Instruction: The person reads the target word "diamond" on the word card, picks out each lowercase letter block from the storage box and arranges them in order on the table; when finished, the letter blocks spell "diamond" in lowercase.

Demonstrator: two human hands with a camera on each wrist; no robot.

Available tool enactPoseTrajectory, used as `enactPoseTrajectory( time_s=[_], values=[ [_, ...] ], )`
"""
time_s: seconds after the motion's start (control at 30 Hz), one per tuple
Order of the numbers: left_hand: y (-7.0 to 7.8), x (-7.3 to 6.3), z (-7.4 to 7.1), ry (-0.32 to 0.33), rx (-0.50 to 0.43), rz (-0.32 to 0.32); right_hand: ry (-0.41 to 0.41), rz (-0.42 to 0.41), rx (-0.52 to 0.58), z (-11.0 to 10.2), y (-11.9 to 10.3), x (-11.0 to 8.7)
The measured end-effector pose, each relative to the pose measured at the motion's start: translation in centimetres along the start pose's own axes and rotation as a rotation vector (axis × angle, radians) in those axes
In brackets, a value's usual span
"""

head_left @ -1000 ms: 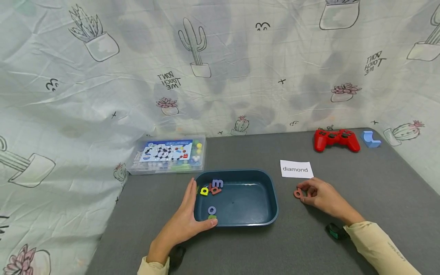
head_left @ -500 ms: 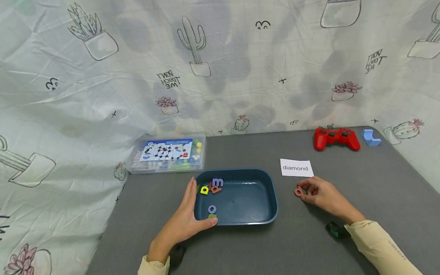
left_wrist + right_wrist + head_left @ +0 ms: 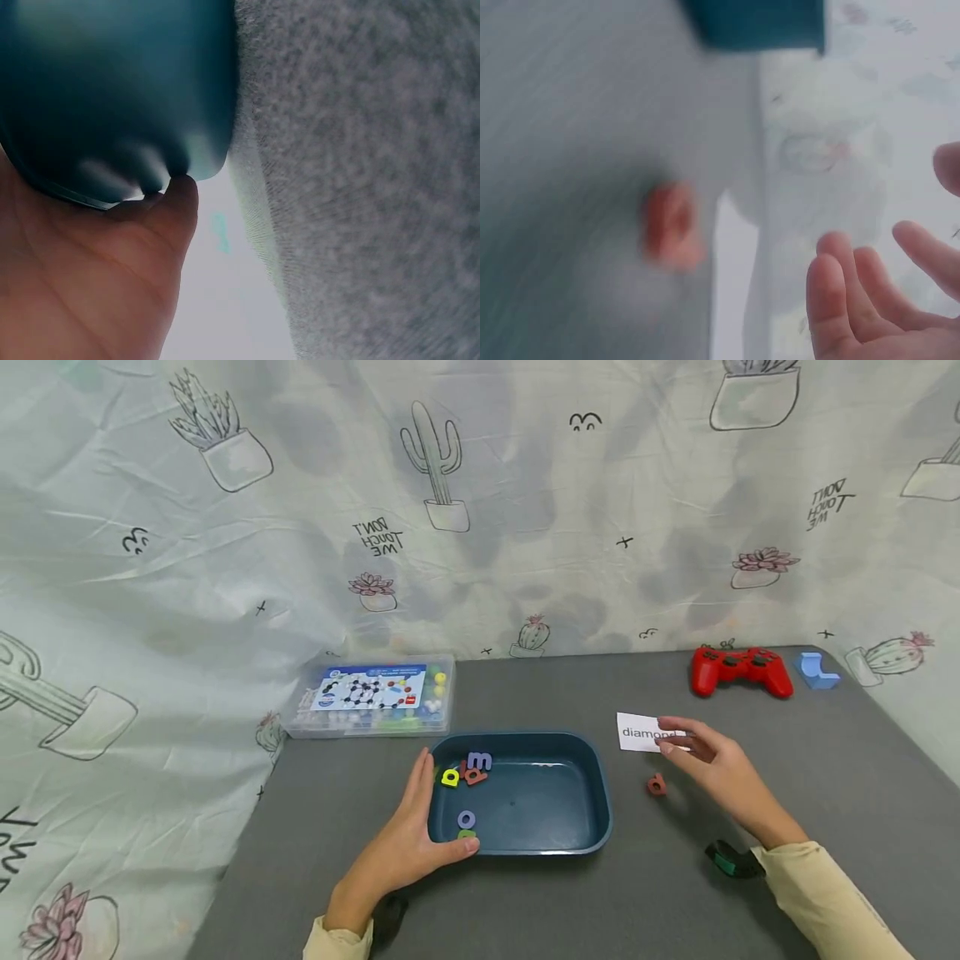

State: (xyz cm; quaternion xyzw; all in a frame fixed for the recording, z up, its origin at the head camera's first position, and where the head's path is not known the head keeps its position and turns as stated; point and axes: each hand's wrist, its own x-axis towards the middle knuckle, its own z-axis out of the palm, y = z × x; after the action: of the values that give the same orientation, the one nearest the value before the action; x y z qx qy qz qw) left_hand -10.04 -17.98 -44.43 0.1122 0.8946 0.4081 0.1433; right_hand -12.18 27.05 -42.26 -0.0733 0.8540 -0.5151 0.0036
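My left hand (image 3: pixel 405 827) holds the left end of a dark blue tray (image 3: pixel 555 850), its fingers along the outer wall and its thumb at the front rim. In the left wrist view, this hand (image 3: pixel 97 277) lies against the tray wall (image 3: pixel 120 75). Raised off the table, my right hand (image 3: pixel 723 772) has its fingers spread and nothing between them; it overlaps the white card (image 3: pixel 637 732) printed "diamond", hiding its end. A red plastic letter (image 3: pixel 656 785), looking like a d, rests on the table below the card. In the right wrist view, the red letter (image 3: pixel 673 225) is blurred.
Inside the tray lie a purple m (image 3: pixel 479 762), a yellow letter (image 3: pixel 449 777), red letters (image 3: pixel 476 776), a purple o (image 3: pixel 467 820) and a green piece (image 3: pixel 467 834). Behind stand a clear plastic case (image 3: pixel 371 697), a red game controller (image 3: pixel 741 672) and a blue block (image 3: pixel 816 671).
My right hand has let go of the red letter and lifted away toward the card, leaving the letter on the table. My left hand stays at the tray. The head view has shifted slightly.
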Motion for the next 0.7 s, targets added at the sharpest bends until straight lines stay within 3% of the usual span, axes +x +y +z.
enactPoseTrajectory(
  time_s=[0.47, 0.7],
  values=[
    [0.0, -0.1, 0.3, 0.005, 0.001, -0.009, -0.114, -0.181, 0.283, 4.8, -5.6, 3.3],
    [0.1, -0.1, 0.4, 0.019, 0.007, -0.009, -0.177, -0.230, 0.327, 7.4, -7.8, 4.6]
  ],
)
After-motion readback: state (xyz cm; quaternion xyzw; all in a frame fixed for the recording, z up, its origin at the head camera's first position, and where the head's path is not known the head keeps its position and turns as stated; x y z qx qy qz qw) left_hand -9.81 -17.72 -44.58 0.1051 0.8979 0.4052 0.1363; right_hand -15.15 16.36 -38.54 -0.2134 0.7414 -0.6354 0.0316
